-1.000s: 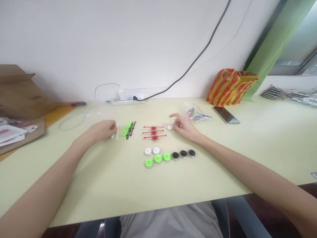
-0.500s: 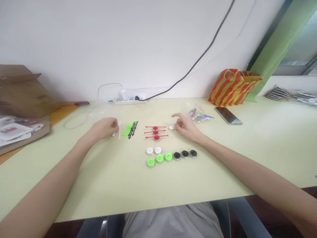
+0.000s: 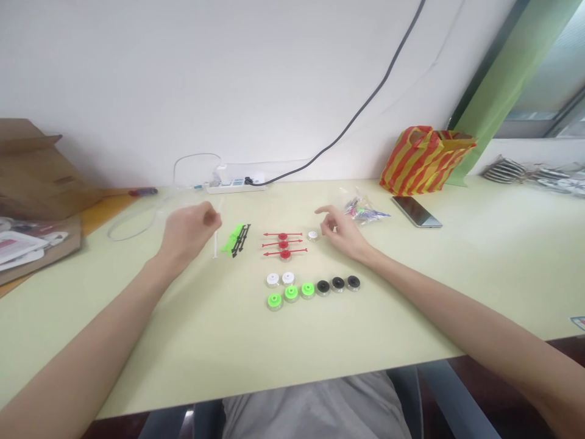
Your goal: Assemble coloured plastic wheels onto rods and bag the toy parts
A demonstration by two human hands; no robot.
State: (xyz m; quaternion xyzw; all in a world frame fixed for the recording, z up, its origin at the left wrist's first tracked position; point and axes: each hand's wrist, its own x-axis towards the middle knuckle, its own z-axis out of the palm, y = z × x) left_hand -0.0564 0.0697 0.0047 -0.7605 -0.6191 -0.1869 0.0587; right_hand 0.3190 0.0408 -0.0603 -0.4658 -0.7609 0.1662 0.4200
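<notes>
My left hand is raised a little above the table with its fingers pinched. A thin white arrow is in the pinch, only faintly visible past the fingertips. Just under it lies another white arrow, beside green arrows and black arrows. My right hand rests with its index finger stretched out and the other fingers loosely curled, holding nothing. Close to its fingertips stands a white round base. Three red arrows on red round bases sit between my hands.
Nearer me are two white bases, green bases and black bases. Behind my right hand are a clear bag of coloured parts, a phone and a striped bag. A power strip lies by the wall.
My left hand has lifted from the table and moved slightly right with one of the white arrows. My right hand's fingers have loosened slightly beside the white base, which stays put.
</notes>
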